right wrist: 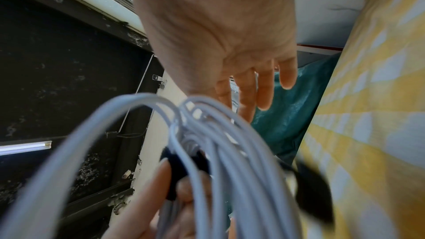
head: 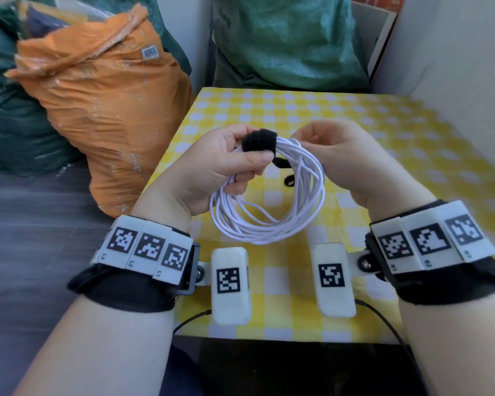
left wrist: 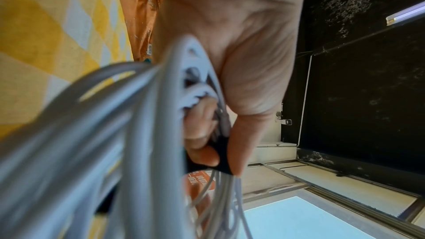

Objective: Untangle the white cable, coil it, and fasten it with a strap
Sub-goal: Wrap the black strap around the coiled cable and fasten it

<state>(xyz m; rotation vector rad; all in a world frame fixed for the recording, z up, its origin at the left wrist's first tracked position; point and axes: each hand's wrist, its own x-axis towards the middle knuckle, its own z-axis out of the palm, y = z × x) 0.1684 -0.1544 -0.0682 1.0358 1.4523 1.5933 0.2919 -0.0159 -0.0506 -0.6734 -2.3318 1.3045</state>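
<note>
A small square tabletop [head: 383, 132] covered in a yellow-and-white checked cloth fills the middle of the head view, with both hands raised above it. The white cable [head: 269, 207] is wound into a round coil of many loops, held in the air over the cloth and hanging toward the near edge. At the far top of the coil a black strap [head: 259, 141] wraps the bundled strands. The left hand [head: 212, 164] pinches that strapped part, thumb on the near side and curled fingers behind; the left wrist view shows the thumb and a fingertip pressed on the black band [left wrist: 223, 154] with grey-white strands [left wrist: 147, 134] running past. The right hand [head: 343, 161] sits just right of the strap with its fingers loosely spread; in the right wrist view those fingers [right wrist: 264, 86] are straight and apart, closed round nothing. A small dark piece [head: 289, 180] lies on the cloth behind the coil; what it is cannot be told.

Left of the tabletop an orange sack [head: 106, 101] stands on a grey floor [head: 35, 224], with dark green sacks [head: 286, 41] behind and a pale wall [head: 455, 67] to the right.
</note>
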